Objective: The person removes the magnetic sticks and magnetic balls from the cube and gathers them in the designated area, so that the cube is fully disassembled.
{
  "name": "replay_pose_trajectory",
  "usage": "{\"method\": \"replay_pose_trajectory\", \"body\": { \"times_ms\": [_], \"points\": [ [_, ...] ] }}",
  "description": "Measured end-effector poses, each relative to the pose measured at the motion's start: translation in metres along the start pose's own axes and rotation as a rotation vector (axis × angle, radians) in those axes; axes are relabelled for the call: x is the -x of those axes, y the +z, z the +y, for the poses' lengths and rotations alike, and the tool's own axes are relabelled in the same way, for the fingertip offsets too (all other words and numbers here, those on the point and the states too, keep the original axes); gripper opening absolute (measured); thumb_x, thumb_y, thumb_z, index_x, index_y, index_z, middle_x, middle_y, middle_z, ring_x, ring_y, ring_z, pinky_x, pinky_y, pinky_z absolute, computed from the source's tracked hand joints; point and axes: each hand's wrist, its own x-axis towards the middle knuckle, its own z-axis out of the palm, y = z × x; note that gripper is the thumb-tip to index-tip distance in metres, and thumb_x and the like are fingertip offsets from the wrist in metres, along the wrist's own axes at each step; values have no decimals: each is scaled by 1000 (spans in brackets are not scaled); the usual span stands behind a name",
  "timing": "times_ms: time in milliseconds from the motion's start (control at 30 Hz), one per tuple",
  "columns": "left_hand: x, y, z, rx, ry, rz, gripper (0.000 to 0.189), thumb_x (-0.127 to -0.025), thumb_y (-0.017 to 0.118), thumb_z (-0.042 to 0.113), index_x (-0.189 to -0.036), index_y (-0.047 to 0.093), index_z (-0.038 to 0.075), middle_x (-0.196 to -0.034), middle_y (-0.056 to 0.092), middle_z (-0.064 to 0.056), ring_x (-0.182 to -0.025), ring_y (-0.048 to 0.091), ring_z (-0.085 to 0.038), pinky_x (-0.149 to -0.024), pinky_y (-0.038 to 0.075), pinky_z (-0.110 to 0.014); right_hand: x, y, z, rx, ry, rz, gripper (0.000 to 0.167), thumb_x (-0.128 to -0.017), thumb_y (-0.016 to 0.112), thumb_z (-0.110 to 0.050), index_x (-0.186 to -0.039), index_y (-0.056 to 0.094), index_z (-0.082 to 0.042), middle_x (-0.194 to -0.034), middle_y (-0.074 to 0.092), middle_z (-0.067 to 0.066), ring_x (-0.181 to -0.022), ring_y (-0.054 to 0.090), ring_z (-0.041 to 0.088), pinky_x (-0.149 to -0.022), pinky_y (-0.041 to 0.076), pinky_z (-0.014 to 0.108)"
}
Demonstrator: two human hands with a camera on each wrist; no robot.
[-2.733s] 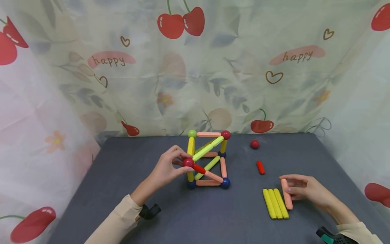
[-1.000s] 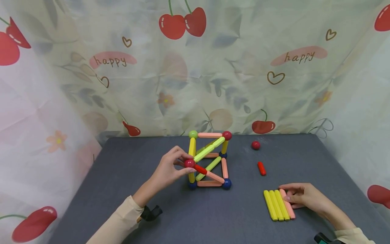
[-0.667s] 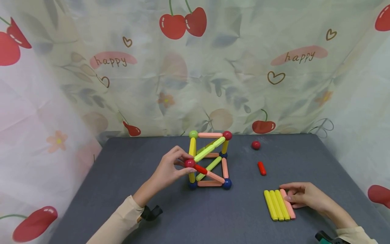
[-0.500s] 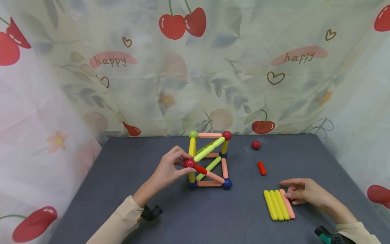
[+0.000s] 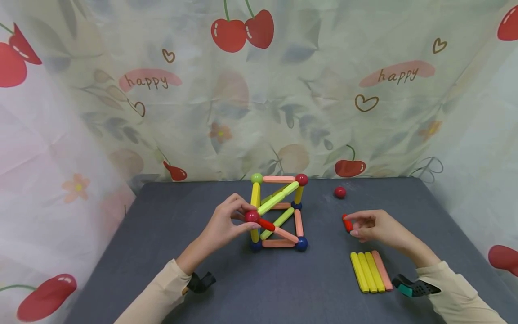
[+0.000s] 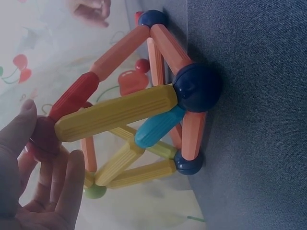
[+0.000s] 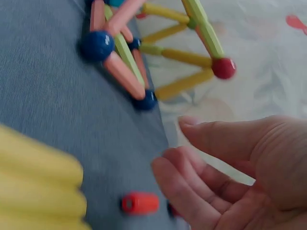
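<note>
table [image 5: 283,292] is stretching across six o'clock, printed curtain [image 5: 259,117] is hanging behind it toward twelve, twin cherries [image 5: 228,35] are showing at twelve, "happy" labels [image 5: 150,80] are sitting at ten and two, orange flower [image 5: 74,188] is showing at nine, string [image 5: 426,169] is curling at three

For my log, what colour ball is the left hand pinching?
Red ball, clearest in the head view.
</note>
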Motion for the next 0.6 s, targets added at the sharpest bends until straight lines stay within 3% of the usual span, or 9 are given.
{"method": "replay_pose_trajectory", "body": {
  "times_ms": [267,367,600],
  "points": [
    [0,0,-1,5,2,-2,29,-79,83,28,-103,70,18,-99,57,4,-86,63,-7,-74,62,-33,-29,28,-44,175,-162,138,35,-88,76,-28,-120,70,-15,-106,69,8,-89,65,17,-75,57,26],
    [0,0,0,-3,4,0,29,-78,84,28,-103,70,18,-99,57,4,-85,63,-7,-73,61,-29,-37,40,-65,191,-274,197,33,-87,77,-28,-118,71,-19,-110,68,3,-95,65,17,-80,58,26],
    [-1,0,2,0,8,0,30,-78,84,26,-102,70,17,-100,58,1,-86,63,-10,-74,62,-39,-58,70,-106,295,-556,305,36,-81,82,-21,-115,73,-17,-113,65,0,-100,61,17,-83,57,35]
  ]
}}
